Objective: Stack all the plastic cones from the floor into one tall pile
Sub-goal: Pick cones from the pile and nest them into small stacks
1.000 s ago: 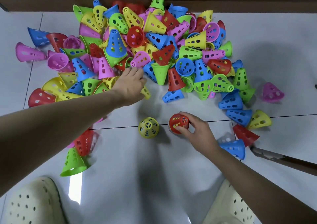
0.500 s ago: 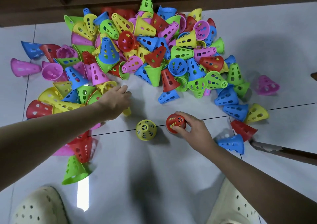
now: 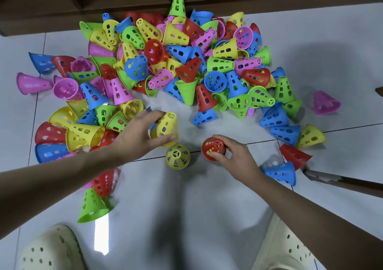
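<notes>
Dozens of perforated plastic cones [image 3: 182, 66] lie jumbled on the tiled floor [image 3: 207, 218] against a dark wooden wall base, most tipped on their sides or nested at odd angles. Two stand upright in the clear patch nearer the person: a yellow cone [image 3: 177, 157] and, just to its right, a red cone [image 3: 213, 148].

The left hand [image 3: 136, 137] grips another yellow one, the held cone [image 3: 165, 128], between thumb and fingers, lifted and tilted just above and behind the standing yellow cone. The right hand [image 3: 234, 155] is closed loosely around the side of the red cone, which seems to rest on the floor; a rim showing beneath it hints at a second cone under it, though that is hard to confirm.

My guess is the held cone is bound for the standing yellow one. Coming down tilted as it is, its rim could catch the narrow top and knock the light cone over, since nothing steadies that base. Two separate starts, yellow and red, also risk two short piles rather than one tall one. A blue cone [image 3: 204, 117] lies near the working patch, and a sweeping forearm could scatter it or drag heap pieces into the stack.
</notes>
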`<state>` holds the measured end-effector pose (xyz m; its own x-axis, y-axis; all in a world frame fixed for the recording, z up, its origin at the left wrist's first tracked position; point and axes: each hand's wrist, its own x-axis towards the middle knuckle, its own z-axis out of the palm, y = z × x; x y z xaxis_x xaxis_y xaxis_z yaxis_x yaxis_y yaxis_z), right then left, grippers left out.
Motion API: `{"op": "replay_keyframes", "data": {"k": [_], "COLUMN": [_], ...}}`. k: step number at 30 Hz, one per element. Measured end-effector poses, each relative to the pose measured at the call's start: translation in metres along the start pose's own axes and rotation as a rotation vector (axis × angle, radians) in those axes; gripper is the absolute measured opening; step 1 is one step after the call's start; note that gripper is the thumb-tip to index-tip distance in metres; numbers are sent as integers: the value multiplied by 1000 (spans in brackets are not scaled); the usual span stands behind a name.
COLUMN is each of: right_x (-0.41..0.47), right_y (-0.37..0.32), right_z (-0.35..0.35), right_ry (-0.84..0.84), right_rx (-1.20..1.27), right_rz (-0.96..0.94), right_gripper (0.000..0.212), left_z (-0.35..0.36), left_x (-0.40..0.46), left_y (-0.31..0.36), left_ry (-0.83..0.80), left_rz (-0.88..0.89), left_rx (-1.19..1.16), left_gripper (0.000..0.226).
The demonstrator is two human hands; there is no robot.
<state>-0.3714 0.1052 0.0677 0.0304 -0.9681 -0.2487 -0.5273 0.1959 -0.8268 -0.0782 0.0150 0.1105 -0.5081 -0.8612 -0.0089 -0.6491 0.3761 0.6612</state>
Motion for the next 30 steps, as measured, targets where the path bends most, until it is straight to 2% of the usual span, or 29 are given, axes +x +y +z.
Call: {"op": "replay_keyframes", "data": {"k": [3,5,7,10,16,18,21,26,30], "right_x": [0,1,4,7,51,74,104,136,149], "right_y": [0,0,-1,-5,-16,-21,-32,-46,-54], "right_z": [0,-3,-9,-24,-32,-26,-18,0,15], "right_ry": [-10,-34,-105,-200,34,41,44,20,31], "right_rx": [-16,-59,-163,-259,-241,-333,-479,-713,-632], "right_rz": [-5,-6,-3,5,-58,-61,-107,-25,74], "right_gripper": [44,46,55,71,57,51,57,56,57], "left_z": [1,6,16,31,41,42,42,35,25], "left_x": [-15,-24,-32,-36,-30,-24,-13,-7,-5], "left_y": [14,16,14,8,-9,-10,-10,-17,-28], "left_ry": [-3,-131,-257,-281,-288,-241,-223,-356,-430], "left_rz": [18,23,11,-7,-11,-41,-66,-64,-75], "left_rx": [-73,-105,-92,-31,125,151,178,162,236], "left_gripper": [36,46,55,53,55,55,56,68,70]}}
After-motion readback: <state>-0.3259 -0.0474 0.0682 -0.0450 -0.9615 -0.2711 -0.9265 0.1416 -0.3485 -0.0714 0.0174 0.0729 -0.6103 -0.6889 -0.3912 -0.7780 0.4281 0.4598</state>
